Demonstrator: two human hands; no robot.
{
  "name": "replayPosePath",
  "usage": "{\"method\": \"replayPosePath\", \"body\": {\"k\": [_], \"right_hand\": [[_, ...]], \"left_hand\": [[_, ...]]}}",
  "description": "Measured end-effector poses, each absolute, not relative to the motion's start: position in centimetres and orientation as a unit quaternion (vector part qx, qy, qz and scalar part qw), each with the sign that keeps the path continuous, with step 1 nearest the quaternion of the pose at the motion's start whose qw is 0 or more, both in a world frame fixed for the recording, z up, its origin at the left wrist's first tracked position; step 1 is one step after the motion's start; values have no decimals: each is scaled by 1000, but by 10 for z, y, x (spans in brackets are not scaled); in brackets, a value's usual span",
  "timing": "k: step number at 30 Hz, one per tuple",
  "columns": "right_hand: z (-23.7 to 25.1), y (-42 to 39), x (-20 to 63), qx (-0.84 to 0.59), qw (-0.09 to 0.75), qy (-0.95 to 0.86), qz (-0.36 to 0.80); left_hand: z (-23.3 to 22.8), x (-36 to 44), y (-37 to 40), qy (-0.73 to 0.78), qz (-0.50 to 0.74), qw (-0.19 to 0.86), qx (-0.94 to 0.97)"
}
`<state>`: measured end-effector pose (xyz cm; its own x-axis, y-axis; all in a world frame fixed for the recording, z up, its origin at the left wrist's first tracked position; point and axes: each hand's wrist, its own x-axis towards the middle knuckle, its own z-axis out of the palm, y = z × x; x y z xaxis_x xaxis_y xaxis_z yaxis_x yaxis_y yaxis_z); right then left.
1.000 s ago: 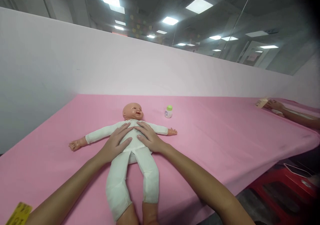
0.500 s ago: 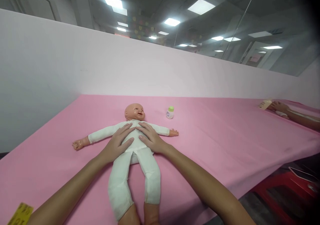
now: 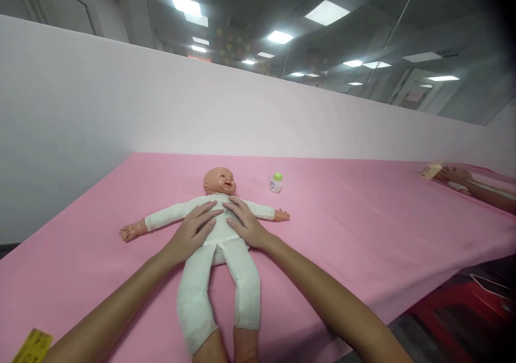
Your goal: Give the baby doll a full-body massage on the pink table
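Observation:
A baby doll [image 3: 220,255] with a white cloth body lies on its back, its arms stretched out and its head turned to the right. My left hand [image 3: 194,233] rests open on the left side of the doll's torso, fingers pointing up toward the chest. On the other side of the torso my right hand [image 3: 249,224] lies flat with its fingers apart. Both hands touch the cloth, and their fingertips come near each other at the chest. Beyond the doll's right-hand arm stands a small white bottle [image 3: 275,185] with a green cap, apart from both hands.
Pink cloth [image 3: 346,212] covers the table, with a white wall panel [image 3: 242,115] and glass behind it. Another person's arm and hand [image 3: 459,176] are at the far right beside a pale tag [image 3: 430,170]. A red stool [image 3: 459,309] stands below the right edge.
The whole view has shifted slightly. My hands stay on the doll's torso, with the left fingers spread a little differently. The other person's hand at the far right has moved slightly.

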<state>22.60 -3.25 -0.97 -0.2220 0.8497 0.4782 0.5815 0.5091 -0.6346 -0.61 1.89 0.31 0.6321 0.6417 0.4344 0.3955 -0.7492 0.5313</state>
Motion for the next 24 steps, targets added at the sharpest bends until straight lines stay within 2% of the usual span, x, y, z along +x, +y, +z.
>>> {"method": "replayPosePath", "body": {"k": [9, 24], "right_hand": [[-5, -35, 230, -484, 379, -765, 190], [-16, -22, 228, -480, 493, -719, 98]], "left_hand": [[14, -1, 9, 283, 365, 173, 870], [1, -4, 17, 311, 351, 134, 873]]}}
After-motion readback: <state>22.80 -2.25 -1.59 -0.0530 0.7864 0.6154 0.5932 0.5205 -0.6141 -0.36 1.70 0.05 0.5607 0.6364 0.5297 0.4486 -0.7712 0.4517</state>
